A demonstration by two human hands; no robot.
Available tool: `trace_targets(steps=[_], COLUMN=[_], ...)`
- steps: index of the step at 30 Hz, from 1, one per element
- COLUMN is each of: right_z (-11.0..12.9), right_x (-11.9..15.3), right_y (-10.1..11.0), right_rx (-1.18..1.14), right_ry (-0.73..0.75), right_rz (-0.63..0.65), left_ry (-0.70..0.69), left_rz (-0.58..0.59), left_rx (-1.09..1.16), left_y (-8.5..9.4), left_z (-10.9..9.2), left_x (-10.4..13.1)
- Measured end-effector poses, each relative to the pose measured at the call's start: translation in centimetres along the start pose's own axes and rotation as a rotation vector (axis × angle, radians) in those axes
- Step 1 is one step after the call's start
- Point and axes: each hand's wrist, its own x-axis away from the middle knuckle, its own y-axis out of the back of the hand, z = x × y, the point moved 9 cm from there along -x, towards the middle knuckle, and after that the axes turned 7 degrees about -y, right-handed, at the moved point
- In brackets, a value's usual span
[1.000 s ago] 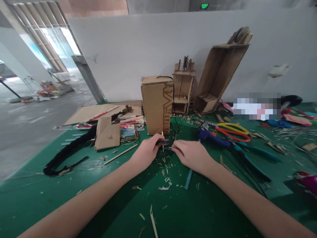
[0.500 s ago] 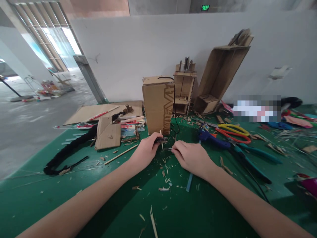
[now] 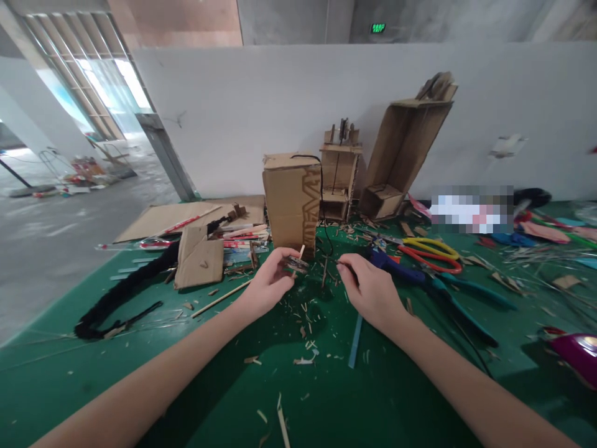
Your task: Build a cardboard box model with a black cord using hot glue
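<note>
My left hand grips a small layered cardboard wheel by its edge. A thin pale wooden stick passes through the wheel and pokes out on both sides. To the right and apart from the wheel, my right hand has its thumb and forefinger pinched together; something small and dark may be at the tips, too small to name. Just behind the hands stands an upright cardboard box with a black cord running over its top and down its right side.
Wood shavings litter the green table. Blue-handled pliers, scissors and a magenta object lie right. Left are a black fuzzy strip and a cardboard piece. Open cardboard boxes stand against the wall.
My right hand has moved away from the wheel, to the right and slightly up. The wheel in my left hand has tilted, showing more of its face. The camera view has shifted slightly.
</note>
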Motion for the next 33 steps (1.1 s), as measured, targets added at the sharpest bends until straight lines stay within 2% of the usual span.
trace_targets(steps=[2,5,7,10,14,17,19,22,26,31,33], right_z=[0.0,0.1,0.1,0.6,1.2,1.8,1.9,1.2,0.6,2.6,3.1], right_x=[0.0,0.0,0.0,-0.1,0.2,0.8,0.9,0.4,-0.3,0.6,0.6], right_y=[0.0,-0.1,-0.2,-0.4,-1.4,-2.6,-3.1,-3.1,-2.2,-3.0,-3.4], right_rx=[0.004,0.022,0.063,0.197,0.274,0.261,0.282,0.382,0.466,0.379,0.396], right_ry=[0.003,0.006,0.014,0.082,0.190,0.266,0.289,0.253,0.205,0.364,0.379], right_rz=[-0.009,-0.012,-0.007,0.018,0.153,0.280,0.309,0.282,0.203,0.292,0.296], left_ry=[0.015,0.001,-0.024,-0.029,-0.012,-0.061,-0.097,-0.140,-0.170,-0.166,-0.167], left_rz=[-0.031,-0.078,-0.023,0.075,0.125,0.166,0.173,0.194,0.187,0.213,0.246], left_rx=[0.009,-0.176,-0.270,-0.253,-0.284,-0.373,-0.408,-0.448,-0.487,-0.455,-0.430], left_y=[0.2,1.1,1.0,1.0,1.6,1.6,1.5,1.1,0.8,0.2,-0.2], left_z=[-0.4,-1.0,-1.3,-1.2,-1.0,-1.1,-1.2,-1.0,-0.6,-0.1,-0.1], left_x=[0.0,-0.3,-0.6,-0.9,-1.2,-1.3,-1.3,-1.3,-1.2,-0.8,-0.7])
